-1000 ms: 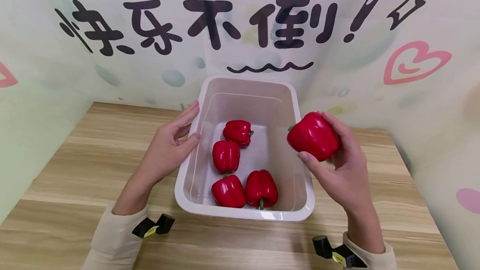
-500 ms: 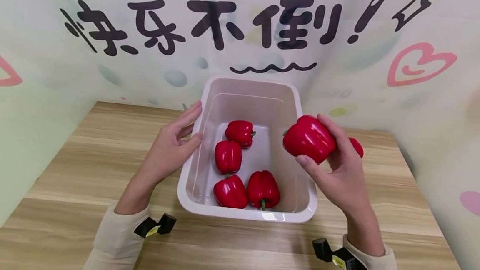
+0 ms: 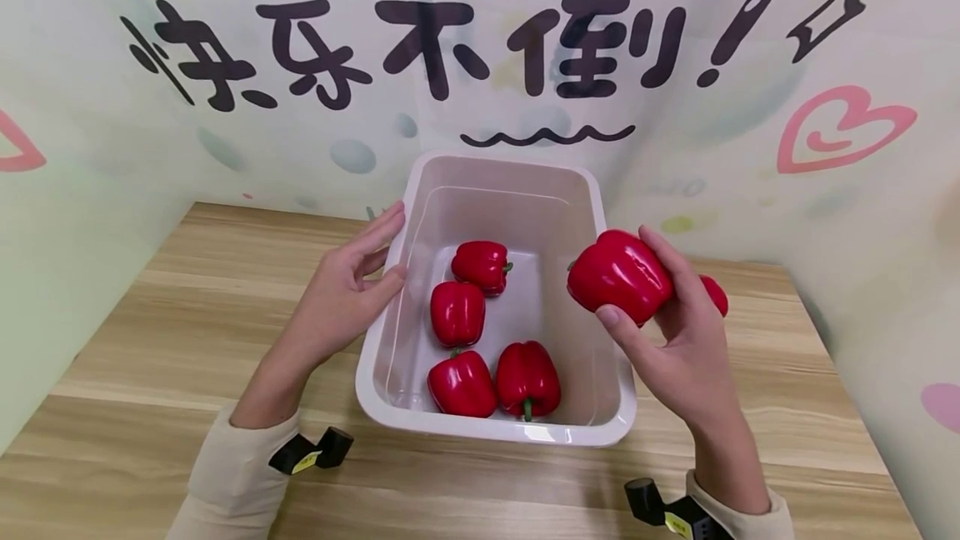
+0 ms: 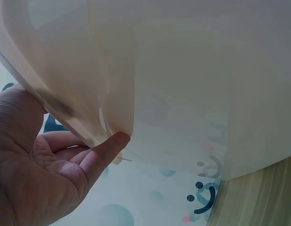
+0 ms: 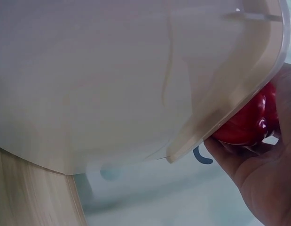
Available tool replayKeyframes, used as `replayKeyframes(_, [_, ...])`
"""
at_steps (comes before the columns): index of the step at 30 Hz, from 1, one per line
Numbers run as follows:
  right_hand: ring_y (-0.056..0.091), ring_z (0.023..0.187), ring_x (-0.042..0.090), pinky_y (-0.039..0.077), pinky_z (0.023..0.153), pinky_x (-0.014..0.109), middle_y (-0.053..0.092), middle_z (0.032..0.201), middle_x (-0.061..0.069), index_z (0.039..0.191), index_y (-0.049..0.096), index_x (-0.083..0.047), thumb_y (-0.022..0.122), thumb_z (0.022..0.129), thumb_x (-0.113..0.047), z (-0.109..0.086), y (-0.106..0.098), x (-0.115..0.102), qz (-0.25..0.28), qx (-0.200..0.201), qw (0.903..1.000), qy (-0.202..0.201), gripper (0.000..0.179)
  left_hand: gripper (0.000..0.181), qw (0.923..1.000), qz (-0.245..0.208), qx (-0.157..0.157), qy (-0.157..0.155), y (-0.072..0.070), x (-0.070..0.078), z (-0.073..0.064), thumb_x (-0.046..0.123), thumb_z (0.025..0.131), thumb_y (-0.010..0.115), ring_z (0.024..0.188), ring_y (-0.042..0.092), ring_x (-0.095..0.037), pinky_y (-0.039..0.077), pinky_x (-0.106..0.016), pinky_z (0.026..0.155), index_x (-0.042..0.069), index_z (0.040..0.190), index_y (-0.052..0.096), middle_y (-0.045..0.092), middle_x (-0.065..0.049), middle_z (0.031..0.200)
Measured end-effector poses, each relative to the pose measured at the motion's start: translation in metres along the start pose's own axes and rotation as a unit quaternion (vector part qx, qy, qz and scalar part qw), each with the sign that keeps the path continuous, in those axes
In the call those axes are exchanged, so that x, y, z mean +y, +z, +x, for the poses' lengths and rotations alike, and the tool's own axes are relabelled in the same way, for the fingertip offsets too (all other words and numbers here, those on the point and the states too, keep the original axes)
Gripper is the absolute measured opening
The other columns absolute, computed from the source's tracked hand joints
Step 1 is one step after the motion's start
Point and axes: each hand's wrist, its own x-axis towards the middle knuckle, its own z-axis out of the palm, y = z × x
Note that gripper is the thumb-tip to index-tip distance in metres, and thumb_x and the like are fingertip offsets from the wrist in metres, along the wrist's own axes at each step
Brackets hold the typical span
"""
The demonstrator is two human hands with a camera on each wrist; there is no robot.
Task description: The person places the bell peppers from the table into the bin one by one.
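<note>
A light grey plastic bin [image 3: 487, 432] stands between the hands in the head view, with several red bell peppers [image 3: 457, 315] lying in it. My left hand [image 3: 337, 298] rests against the bin's left side, fingers fairly straight and thumb tip at the rim. The left wrist view shows that hand [image 4: 65, 169] from below, a fingertip touching the outer wall. Over the right rim, my right hand [image 3: 682, 340] grips another red bell pepper [image 3: 621, 276] between thumb and fingers, its stem end toward the bin. In the right wrist view the rim partly hides this pepper [image 5: 251, 120].
One more red bell pepper [image 3: 715, 296] shows behind the right hand, mostly hidden by it. The wooden table [image 3: 480, 482] ends at a printed cloth backdrop [image 3: 285, 140] behind the bin. Black wrist cameras [image 3: 311, 451] sit on both sleeves.
The right hand has brought its bell pepper slightly leftward over the bin's rim, bringing the pepper behind it into sight. The left hand keeps its place on the bin; the whole view has shifted slightly.
</note>
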Motion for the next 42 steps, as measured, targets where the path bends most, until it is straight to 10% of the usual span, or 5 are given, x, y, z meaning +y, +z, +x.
replayKeyframes(15, [0.062, 0.133, 0.021, 0.056, 0.101, 0.014, 0.056, 0.153, 0.007, 0.160, 0.045, -0.012, 0.072, 0.080, 0.016, 0.001, -0.004, -0.001, -0.006, -0.021, 0.9998, 0.000, 0.089, 0.063, 1.0000, 0.003, 0.002, -0.008, -0.001, 0.001, -0.002, 0.003, 0.101, 0.059, 0.148, 0.053, -0.040, 0.060, -0.047, 0.090, 0.005, 0.161, 0.042, 0.035, -0.003, 0.174])
replayKeyframes(22, [0.062, 0.138, 0.015, 0.050, 0.114, 0.020, 0.059, 0.152, 0.012, 0.153, 0.048, 0.005, 0.062, 0.093, 0.014, 0.002, -0.005, 0.004, 0.093, -0.021, 0.9952, -0.022, 0.062, 0.063, 1.0000, 0.003, 0.000, -0.008, -0.001, 0.001, -0.003, 0.003, 0.101, 0.059, 0.148, 0.053, -0.040, 0.060, -0.047, 0.090, 0.005, 0.161, 0.042, 0.035, -0.003, 0.174])
replayKeyframes(42, [0.066, 0.132, 0.009, 0.051, 0.108, 0.013, 0.065, 0.144, -0.001, 0.150, 0.055, -0.001, 0.067, 0.090, 0.015, -0.002, -0.015, 0.020, 0.009, 0.009, 0.9997, 0.021, 0.063, 0.062, 1.0000, 0.005, 0.001, -0.007, 0.000, 0.001, 0.000, 0.004, 0.101, 0.060, 0.148, 0.053, -0.040, 0.060, -0.047, 0.090, 0.005, 0.161, 0.042, 0.036, -0.003, 0.173])
